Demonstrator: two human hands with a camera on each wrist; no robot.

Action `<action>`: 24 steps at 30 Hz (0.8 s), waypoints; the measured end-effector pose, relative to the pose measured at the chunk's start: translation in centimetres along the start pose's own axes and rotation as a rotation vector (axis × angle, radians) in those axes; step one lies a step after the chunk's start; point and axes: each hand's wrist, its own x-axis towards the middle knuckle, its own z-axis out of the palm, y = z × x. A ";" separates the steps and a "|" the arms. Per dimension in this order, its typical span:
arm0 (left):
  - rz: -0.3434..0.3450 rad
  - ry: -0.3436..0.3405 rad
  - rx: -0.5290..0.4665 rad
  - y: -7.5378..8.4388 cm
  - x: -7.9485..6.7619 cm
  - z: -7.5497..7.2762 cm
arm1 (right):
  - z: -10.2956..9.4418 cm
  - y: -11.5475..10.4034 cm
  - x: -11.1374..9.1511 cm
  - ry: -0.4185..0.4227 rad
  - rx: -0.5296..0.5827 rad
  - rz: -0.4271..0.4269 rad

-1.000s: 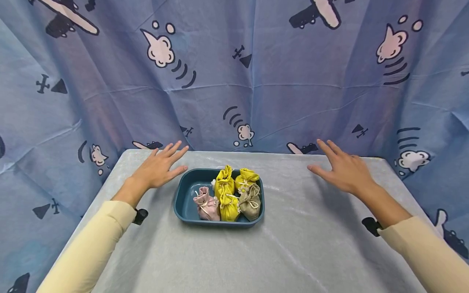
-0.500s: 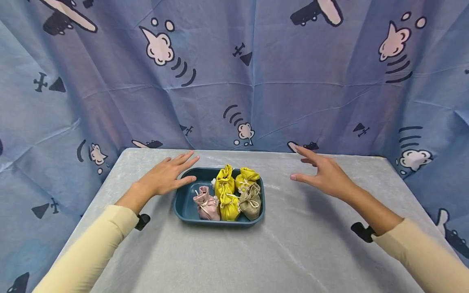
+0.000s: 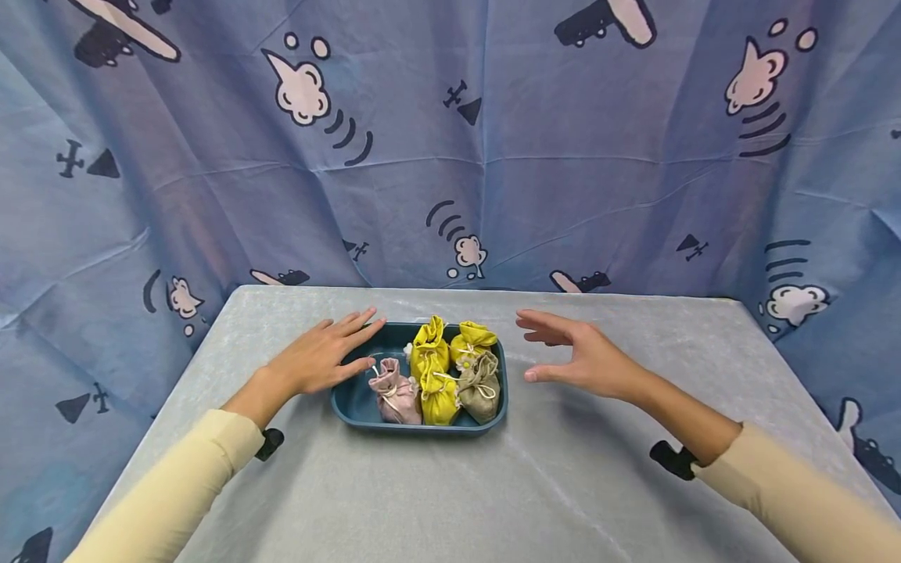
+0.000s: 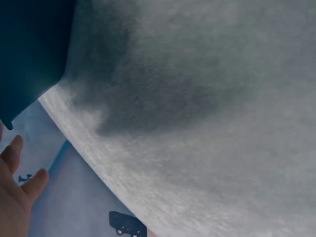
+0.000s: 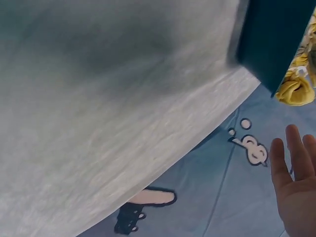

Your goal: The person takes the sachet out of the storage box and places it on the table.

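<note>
In the head view, a blue tray (image 3: 352, 403) holds several small drawstring pouches. A pink pouch (image 3: 396, 397) sits left of a yellow pouch (image 3: 439, 402), and an olive-grey pouch (image 3: 481, 393) leans at the right. Behind them are two more yellow pouches, one at the back middle (image 3: 428, 352) and one at the back right (image 3: 472, 339). My left hand (image 3: 320, 356) is over the tray's left end, fingers extended, thumb tip near the pink pouch. Right of the tray, my right hand (image 3: 587, 356) hovers with fingers and thumb spread apart, holding nothing. Whether the left hand touches the rim, I cannot tell.
The tray stands on a table with a grey cloth (image 3: 450, 500). Behind the table's far edge hangs a blue printed curtain (image 3: 394, 141). In the right wrist view, the tray's side wall (image 5: 271, 42) rises close to the right hand.
My right hand has swung left toward the tray, its fingers turning inward. My left hand has shifted right and slightly toward me, over the tray's left end. The pouches stay put.
</note>
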 end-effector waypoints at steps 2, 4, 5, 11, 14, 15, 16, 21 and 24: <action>0.005 0.003 0.003 0.0 -0.2 0.3 | 0.3 -0.3 0.2 -0.004 0.022 -0.010; 0.008 0.006 0.000 0.0 -0.4 0.5 | 0.5 -0.4 0.3 -0.007 0.045 -0.011; 0.009 0.009 -0.002 0.0 -0.5 0.5 | 0.6 -0.4 0.4 -0.009 0.055 -0.011; 0.008 0.024 -0.011 -0.1 -0.8 0.9 | 1.6 -0.4 0.8 -0.041 0.135 0.004; 0.000 0.024 -0.015 -0.2 -1.0 1.0 | 2.3 -0.4 1.0 -0.053 0.168 -0.002; -0.004 0.023 -0.017 -0.3 -1.0 1.0 | 2.5 -0.3 1.1 -0.051 0.173 -0.006; -0.005 0.025 -0.018 -0.2 -1.0 1.0 | 2.7 -0.3 1.1 -0.048 0.177 -0.008; -0.006 0.044 0.002 -0.2 -1.0 1.3 | 3.7 -0.4 1.3 -0.044 0.185 -0.030; -0.014 0.050 0.018 -0.1 -1.0 1.6 | 4.2 -0.5 1.5 -0.057 0.192 -0.047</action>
